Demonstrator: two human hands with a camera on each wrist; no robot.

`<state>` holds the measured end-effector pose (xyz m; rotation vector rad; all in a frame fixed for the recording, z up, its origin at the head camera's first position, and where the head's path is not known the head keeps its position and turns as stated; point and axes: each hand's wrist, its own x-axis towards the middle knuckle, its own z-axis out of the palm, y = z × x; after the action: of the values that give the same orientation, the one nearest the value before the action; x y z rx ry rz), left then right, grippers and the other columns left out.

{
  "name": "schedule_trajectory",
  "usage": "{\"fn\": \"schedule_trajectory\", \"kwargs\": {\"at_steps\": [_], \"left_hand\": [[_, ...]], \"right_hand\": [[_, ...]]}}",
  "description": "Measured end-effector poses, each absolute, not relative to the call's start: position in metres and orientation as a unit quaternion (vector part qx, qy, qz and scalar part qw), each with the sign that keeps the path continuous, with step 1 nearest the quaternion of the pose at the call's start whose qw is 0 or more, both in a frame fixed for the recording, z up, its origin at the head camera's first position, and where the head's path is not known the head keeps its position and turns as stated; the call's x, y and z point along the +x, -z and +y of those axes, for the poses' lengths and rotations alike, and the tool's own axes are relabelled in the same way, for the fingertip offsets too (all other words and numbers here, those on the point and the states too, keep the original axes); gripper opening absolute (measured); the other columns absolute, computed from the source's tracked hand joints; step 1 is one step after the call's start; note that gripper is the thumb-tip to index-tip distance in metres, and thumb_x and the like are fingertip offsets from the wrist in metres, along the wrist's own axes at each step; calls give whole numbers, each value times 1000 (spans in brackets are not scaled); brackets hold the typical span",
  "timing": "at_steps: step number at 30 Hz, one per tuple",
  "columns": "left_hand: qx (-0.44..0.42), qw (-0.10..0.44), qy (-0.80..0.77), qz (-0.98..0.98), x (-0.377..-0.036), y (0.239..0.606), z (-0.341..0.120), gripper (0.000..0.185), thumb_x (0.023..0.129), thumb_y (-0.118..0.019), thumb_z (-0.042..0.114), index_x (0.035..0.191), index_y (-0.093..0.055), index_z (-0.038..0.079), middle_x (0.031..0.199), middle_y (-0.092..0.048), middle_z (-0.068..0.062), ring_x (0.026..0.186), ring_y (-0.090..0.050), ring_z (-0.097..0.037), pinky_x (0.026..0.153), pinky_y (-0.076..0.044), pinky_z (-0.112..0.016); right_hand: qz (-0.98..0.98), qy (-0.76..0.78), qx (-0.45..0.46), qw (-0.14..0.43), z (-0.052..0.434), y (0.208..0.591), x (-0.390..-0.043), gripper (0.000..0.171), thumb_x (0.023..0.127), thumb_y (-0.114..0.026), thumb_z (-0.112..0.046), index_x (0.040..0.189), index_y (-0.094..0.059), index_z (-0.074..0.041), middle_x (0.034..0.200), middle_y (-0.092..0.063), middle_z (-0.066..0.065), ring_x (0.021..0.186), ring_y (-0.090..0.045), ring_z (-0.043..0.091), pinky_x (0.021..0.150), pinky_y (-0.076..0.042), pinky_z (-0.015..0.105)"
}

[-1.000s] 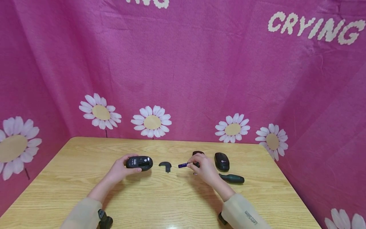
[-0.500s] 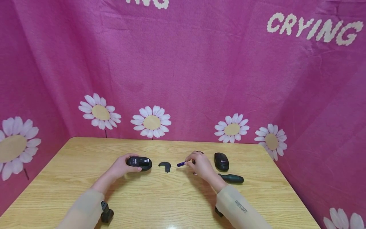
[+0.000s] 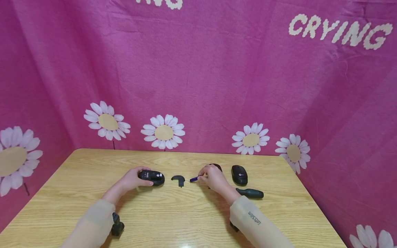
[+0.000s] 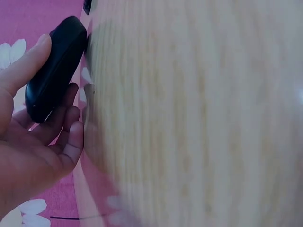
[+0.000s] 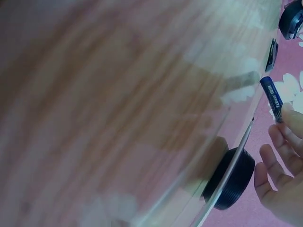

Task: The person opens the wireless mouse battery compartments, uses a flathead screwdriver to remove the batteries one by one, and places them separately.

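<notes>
My left hand (image 3: 133, 181) grips a black computer mouse (image 3: 150, 176), its underside up and its battery slot uncovered. In the left wrist view the thumb and fingers hold the mouse (image 4: 57, 66) by its edges. A small purple-blue battery (image 3: 193, 179) is pinched at one end by my right hand (image 3: 214, 178), thumb against fingers. The right wrist view shows that battery (image 5: 271, 94) tilted just above the tabletop. Between the two hands lies a black battery cover (image 3: 178, 179), touched by neither.
A second black mouse (image 3: 239, 175) lies right of my right hand. Nearer me is a dark green screwdriver handle (image 3: 252, 193), its thin shaft (image 5: 232, 165) passing beside a black ribbed round object (image 5: 236, 182). The pink curtain (image 3: 198, 86) hangs behind the wooden table (image 3: 173, 220).
My right hand has moved slightly left with the battery, towards the cover. The left hand has shifted very little, still gripping the mouse. The cover and screwdriver have stayed in place.
</notes>
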<state>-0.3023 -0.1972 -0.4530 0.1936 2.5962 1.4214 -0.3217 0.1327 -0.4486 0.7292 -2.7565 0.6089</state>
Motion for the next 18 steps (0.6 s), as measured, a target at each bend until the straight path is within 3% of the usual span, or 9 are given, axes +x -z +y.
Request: {"fn": "schedule_trajectory", "kwargs": {"at_steps": [14,18], "left_hand": [[80,105,-432,892,-315,456,-209,71,73,-81,27,131,-50,0,131,-49,-27,121,-45,-42,104,-30,-58],[91,104,-434,890,-316,458,-211,69,74,-81,25,130,-51,-1,131,-49,-28,122,-44,-42,104,-30,-58]], "right_hand": [[-947,-132,275,100,134,447,-326,5,78,-77,-17,80,-74,-14,83,-67,-2,92,-57,25,75,-47,44],[-948,-112,283,98,134,449,-328,6,77,-78,-19,80,-74,-15,84,-66,-2,89,-55,24,73,-46,42]]}}
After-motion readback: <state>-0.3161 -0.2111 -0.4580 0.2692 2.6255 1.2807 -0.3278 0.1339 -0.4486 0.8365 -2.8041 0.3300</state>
